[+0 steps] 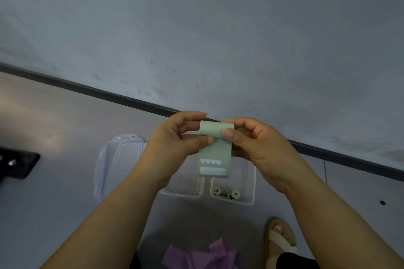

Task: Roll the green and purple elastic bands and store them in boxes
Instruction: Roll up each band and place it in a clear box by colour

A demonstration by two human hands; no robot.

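Note:
A pale green elastic band (pixel 215 153) is held up in front of me, its top end rolled into a short tube and the rest hanging down with white heart marks near the bottom. My left hand (pixel 175 140) pinches the left end of the roll. My right hand (pixel 251 142) pinches the right end, thumb on the front. Below the hands two clear boxes sit side by side on the floor: the left box (pixel 185 192) shows nothing inside, and the right box (pixel 247 200) holds rolled green bands (pixel 227 193). Purple bands (pixel 203 255) lie loose at the bottom edge.
A clear lid with blue clips (pixel 118 159) lies left of the boxes. A black metal bracket (pixel 17 165) sits at the far left. My sandalled foot (pixel 281 240) is at the lower right. A wall with a dark skirting strip (pixel 131 100) runs behind.

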